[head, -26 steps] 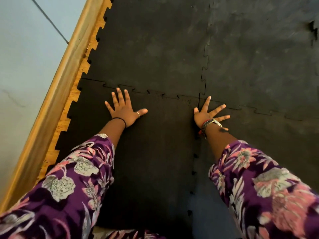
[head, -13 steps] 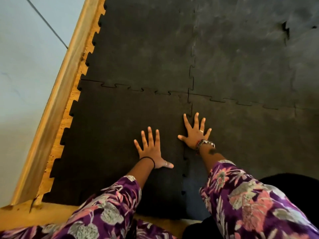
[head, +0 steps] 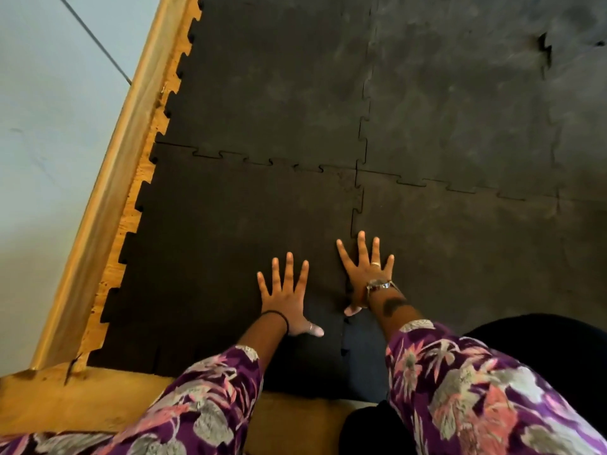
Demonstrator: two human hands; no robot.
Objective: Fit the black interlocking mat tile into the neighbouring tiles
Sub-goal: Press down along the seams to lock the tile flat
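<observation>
The black interlocking mat tile (head: 210, 244) lies flat at the near left, darker than its neighbours. Its toothed far edge meets the tile behind (head: 269, 87), and its right edge runs along the right neighbour tile (head: 476, 251). My left hand (head: 287, 297) rests palm down on the dark tile near its right edge, fingers spread. My right hand (head: 364, 274) lies flat across the seam between the dark tile and the right neighbour, fingers spread. Neither hand holds anything. Below my right hand the seam's teeth show small gaps.
A wooden skirting board (head: 108, 192) and pale wall (head: 49, 126) border the left side, with bare wood floor (head: 131, 224) beside the tile's teeth. Wood floor (head: 82, 399) shows at the near edge. A lifted tile corner (head: 545, 47) sits at far right. Something dark (head: 542, 349) lies near right.
Both hands have slid back toward me from the far seam to the right-hand seam and now lie flat closer together. The camera view has pulled back.
</observation>
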